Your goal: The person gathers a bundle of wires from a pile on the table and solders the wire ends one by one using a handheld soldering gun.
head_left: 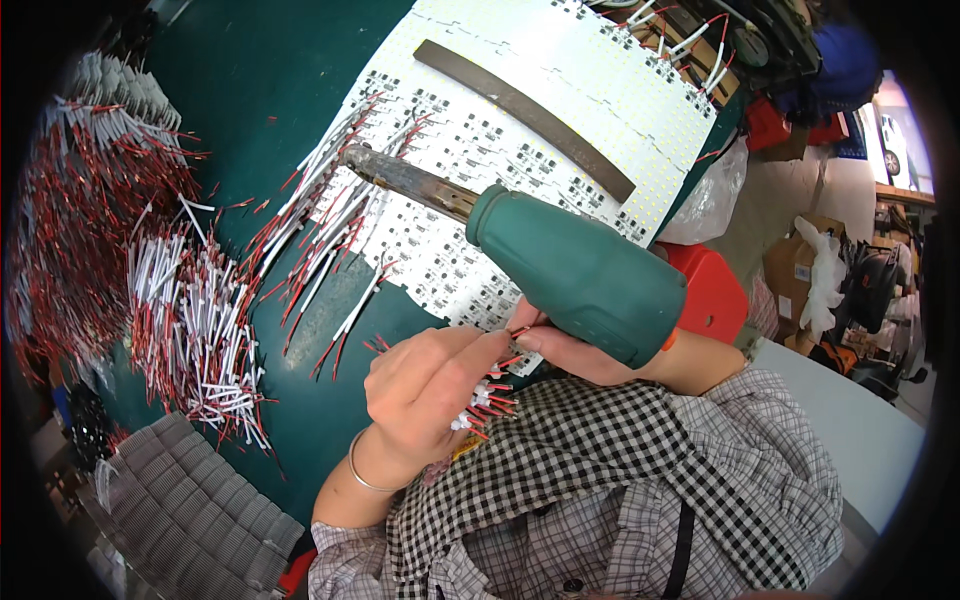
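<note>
My left hand is closed around a bundle of short white-sleeved wires with red ends, which stick out below its fingers. The thumb and forefinger of my right hand pinch a thin red wire against the left fingertips. Over the right hand lies a soldering gun with a thick green body, its dark metal barrel pointing to the far left. Whether my other right fingers grip it is hidden underneath. Beyond the hands is a white sheet of circuit boards; several white-and-red wires lie across its left edge.
A curved dark bar rests on the boards. Heaps of white-and-red wires cover the green tabletop at left. Grey ribbed strips lie near left. A red plastic object and a clear bag are at right.
</note>
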A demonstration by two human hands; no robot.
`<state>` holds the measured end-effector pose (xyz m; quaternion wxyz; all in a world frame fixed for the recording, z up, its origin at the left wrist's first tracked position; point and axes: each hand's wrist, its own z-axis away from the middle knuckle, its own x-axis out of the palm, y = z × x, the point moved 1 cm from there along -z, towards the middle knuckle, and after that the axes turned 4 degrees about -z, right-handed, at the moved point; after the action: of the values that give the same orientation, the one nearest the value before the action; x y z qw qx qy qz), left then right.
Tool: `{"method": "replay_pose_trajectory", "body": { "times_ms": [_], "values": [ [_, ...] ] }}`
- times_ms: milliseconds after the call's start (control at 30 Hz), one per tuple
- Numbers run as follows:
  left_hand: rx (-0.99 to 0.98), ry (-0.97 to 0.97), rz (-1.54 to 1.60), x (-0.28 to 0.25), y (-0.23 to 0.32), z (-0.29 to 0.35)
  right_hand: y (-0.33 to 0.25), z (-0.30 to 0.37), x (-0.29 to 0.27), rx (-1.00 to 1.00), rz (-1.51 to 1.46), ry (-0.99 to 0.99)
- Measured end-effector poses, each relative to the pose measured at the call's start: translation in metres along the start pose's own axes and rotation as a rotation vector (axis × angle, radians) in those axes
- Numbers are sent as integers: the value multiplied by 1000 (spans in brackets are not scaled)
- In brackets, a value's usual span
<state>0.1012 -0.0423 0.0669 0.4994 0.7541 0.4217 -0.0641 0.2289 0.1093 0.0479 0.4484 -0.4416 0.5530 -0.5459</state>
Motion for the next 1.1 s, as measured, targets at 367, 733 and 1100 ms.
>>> {"method": "replay_pose_trajectory", "body": {
  "times_ms": [367,733,1100],
  "values": [
    [-49,-14,11,0,3,2,-10,1,-8,-71,402,11],
    [-320,-18,300,3,2,7,-10,4,-10,87,79,47],
    [-53,18,121,4,4,6,-17,-3,-5,-237,185,41]
  ]
}}
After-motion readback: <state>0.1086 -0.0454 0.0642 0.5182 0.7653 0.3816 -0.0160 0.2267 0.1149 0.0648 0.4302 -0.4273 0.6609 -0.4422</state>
